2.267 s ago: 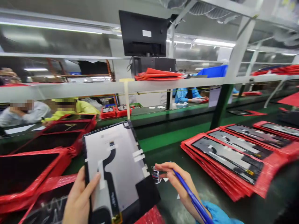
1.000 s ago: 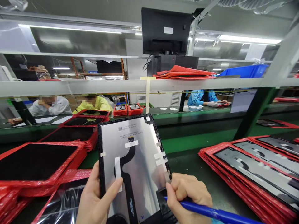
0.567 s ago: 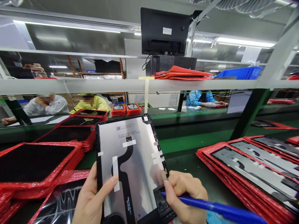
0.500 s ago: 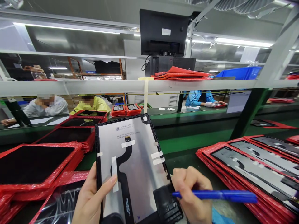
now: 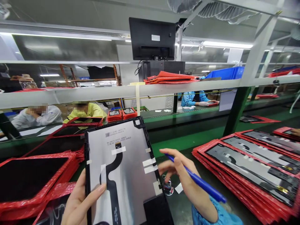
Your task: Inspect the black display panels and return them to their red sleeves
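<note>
My left hand (image 5: pixel 82 200) grips the left edge of a tablet screen panel (image 5: pixel 133 181), thumb on its silvery back. The panel is tilted up towards me, with a black ribbon cable (image 5: pixel 114 193), white tape strips and printed codes on it. In my right hand (image 5: pixel 185 175) a blue pen (image 5: pixel 206 187) rests between thumb and forefinger, slanting down to the right. Those fingers are spread by the panel's right edge; whether they touch it I cannot tell. Below them lie a small shiny object (image 5: pixel 168 187), partly hidden, and a white paper scrap (image 5: pixel 179 188).
Red-wrapped stacks of screen panels stand at left (image 5: pixel 30 178) and right (image 5: pixel 248 168). A white shelf beam (image 5: pixel 100 91) crosses ahead, bearing a monitor (image 5: pixel 153 39) and red sleeves (image 5: pixel 171 77). Beyond it, co-workers sit in white, yellow (image 5: pixel 87 112) and blue (image 5: pixel 188 98).
My right hand has lifted off the panel's lower right corner, its fingers opening out and the pen tipping from level to slanted. The view has turned a little to the right.
</note>
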The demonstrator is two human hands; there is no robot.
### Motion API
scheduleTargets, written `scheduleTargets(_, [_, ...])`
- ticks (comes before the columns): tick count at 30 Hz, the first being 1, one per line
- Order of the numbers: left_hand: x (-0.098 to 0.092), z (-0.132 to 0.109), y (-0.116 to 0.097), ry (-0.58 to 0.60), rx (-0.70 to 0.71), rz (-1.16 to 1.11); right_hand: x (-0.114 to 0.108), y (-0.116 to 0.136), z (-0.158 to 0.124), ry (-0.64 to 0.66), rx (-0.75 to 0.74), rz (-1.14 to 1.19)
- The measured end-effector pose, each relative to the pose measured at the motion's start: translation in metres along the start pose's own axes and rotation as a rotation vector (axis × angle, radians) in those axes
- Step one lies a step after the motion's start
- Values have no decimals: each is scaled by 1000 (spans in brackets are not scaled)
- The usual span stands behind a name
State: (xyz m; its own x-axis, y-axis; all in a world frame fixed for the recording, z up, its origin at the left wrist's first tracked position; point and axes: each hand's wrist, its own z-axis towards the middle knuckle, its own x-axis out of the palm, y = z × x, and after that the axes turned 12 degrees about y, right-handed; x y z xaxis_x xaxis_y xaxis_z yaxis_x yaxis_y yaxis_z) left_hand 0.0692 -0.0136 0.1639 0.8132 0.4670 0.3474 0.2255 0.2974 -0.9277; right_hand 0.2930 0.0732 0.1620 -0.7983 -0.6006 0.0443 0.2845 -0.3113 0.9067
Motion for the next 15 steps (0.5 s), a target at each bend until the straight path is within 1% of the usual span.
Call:
scheduleTargets(2, [1, 1, -2, 12, -3, 17, 4, 4, 0, 126, 106, 8])
scheduleTargets(4, [4, -1, -4, 20, 1, 21, 7, 6, -2, 199, 138, -79])
scheduleTargets(6, [7, -4, -4, 18, 14, 25, 10, 7, -4, 208, 120, -189])
scheduleTargets(8, [9, -6, -4, 18, 25, 22, 13, 7, -5, 210, 103, -250])
scheduleTargets(12, [4, -5, 0, 44, -22, -10, 15, 9, -5, 204, 115, -299])
scheduleTargets(15, [-1, -1, 2, 28, -31, 5, 16, 11, -4, 180, 112, -307])
